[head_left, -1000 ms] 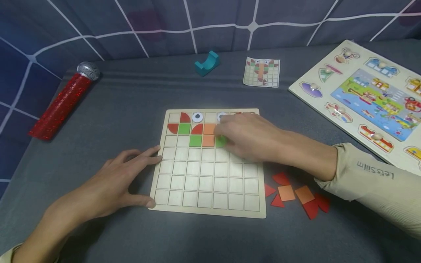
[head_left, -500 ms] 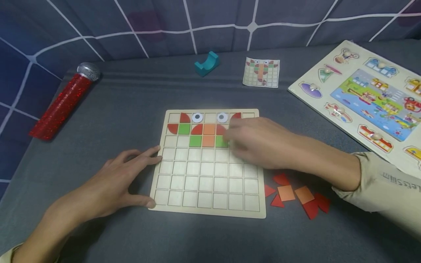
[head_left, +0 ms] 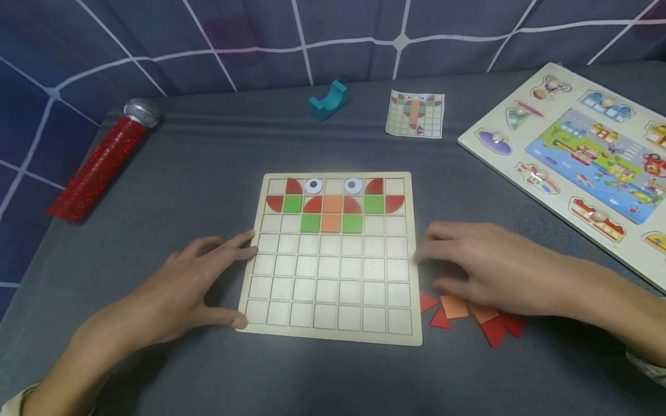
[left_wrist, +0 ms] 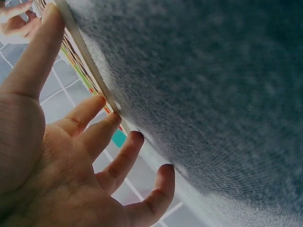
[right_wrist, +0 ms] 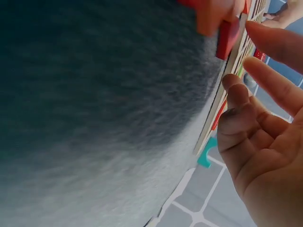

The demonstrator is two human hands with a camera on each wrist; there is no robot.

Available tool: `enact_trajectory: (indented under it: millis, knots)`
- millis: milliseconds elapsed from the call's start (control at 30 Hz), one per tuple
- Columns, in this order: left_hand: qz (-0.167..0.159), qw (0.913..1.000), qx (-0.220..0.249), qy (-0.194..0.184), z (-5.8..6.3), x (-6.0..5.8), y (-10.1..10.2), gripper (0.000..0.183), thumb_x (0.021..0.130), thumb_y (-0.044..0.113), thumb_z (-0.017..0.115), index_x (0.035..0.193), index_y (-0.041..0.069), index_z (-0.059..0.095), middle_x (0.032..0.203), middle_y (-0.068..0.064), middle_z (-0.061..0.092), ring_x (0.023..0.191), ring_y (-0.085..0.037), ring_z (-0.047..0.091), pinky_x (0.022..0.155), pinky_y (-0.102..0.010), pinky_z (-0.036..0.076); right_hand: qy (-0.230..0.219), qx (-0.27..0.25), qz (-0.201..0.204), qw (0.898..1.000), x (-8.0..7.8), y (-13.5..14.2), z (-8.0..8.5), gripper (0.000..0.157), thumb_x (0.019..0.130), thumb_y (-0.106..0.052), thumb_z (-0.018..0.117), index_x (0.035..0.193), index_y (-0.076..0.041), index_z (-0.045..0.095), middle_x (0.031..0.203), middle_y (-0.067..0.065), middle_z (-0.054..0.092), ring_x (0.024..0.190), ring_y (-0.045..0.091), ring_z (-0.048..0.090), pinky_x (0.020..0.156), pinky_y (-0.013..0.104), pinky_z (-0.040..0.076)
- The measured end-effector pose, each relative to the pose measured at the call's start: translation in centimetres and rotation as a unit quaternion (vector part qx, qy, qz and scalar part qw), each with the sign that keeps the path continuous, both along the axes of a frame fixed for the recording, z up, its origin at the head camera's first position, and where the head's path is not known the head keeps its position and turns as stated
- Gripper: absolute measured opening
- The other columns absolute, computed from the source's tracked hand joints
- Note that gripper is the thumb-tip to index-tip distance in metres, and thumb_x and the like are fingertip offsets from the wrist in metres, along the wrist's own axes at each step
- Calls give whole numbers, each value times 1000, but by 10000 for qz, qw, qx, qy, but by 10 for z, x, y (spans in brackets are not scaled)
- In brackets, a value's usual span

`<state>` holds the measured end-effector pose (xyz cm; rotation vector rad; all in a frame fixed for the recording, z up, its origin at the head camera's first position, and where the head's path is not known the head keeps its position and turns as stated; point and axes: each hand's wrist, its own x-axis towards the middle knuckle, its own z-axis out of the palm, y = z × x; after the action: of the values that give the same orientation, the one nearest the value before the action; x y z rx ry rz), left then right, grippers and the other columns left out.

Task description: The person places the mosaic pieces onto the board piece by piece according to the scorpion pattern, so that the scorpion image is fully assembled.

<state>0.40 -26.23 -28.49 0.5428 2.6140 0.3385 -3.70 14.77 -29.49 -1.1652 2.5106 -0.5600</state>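
Observation:
A wooden grid board (head_left: 328, 268) lies flat, its upper rows bearing red quarter circles (head_left: 394, 203), green squares (head_left: 373, 203), orange squares (head_left: 331, 222) and two eye discs (head_left: 353, 185). Spread along the board's left edge, my left hand (head_left: 192, 289) touches it with the thumb and fingertips; the left wrist view shows these fingers (left_wrist: 109, 130) against the edge. My right hand (head_left: 484, 263) is just beyond the right edge, fingers apart and holding nothing, over loose red triangles (head_left: 440, 318) and orange square tiles (head_left: 455, 307). It hides part of that pile.
A printed pattern card (head_left: 415, 114) and a teal arch block (head_left: 329, 101) lie behind the board. The red glittery microphone (head_left: 106, 162) is at the left. A knobbed picture puzzle (head_left: 583, 162) takes up the right rear, near the right forearm.
My right hand has left the board's upper right squares, moving right and toward me to the loose pieces. A green square and a red quarter circle there are now uncovered. My left hand stays put.

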Motion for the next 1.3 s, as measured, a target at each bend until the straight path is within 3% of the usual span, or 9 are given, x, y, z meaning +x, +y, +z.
enact_trajectory:
  millis: [233, 500, 800, 1067, 1300]
  knots:
    - [10, 10000, -23, 2, 1, 1, 0, 102, 64, 64, 80, 149, 23, 43, 162, 1, 25, 136, -40, 29, 96, -71, 29, -34, 106, -131, 9999, 8, 16, -8, 32, 83, -27, 81, 112, -29, 69, 98, -19, 52, 81, -1, 49, 69, 28, 49]
    - [18, 10000, -58, -45, 0, -1, 1, 103, 63, 66, 80, 149, 23, 43, 162, 1, 24, 137, -40, 29, 95, -72, 29, 121, 242, -338, 9991, 9, 16, -11, 28, 85, -24, 79, 111, -26, 70, 94, -17, 55, 74, 0, 48, 65, 29, 49]
    - [78, 9999, -56, -60, 0, -1, 1, 102, 62, 63, 83, 148, 25, 44, 161, -1, 26, 136, -42, 29, 95, -73, 27, -382, 678, -294, 9965, 8, 18, -10, 40, 83, -33, 80, 120, -28, 67, 94, -15, 50, 71, 2, 46, 60, 24, 41]
    - [8, 10000, 21, 5, 0, 0, 1, 100, 64, 63, 82, 148, 24, 44, 161, 1, 25, 136, -42, 30, 95, -73, 27, -122, 430, -328, 9985, 11, 18, -11, 34, 83, -27, 80, 115, -27, 69, 91, -17, 50, 69, -1, 45, 58, 23, 42]
    - [24, 10000, 21, -32, 0, 0, 0, 101, 64, 63, 82, 148, 24, 44, 162, 0, 25, 136, -42, 29, 95, -72, 27, 311, -89, -392, 9987, 12, 14, -7, 35, 80, -17, 82, 111, -27, 69, 94, -18, 54, 70, -3, 47, 59, 24, 46]
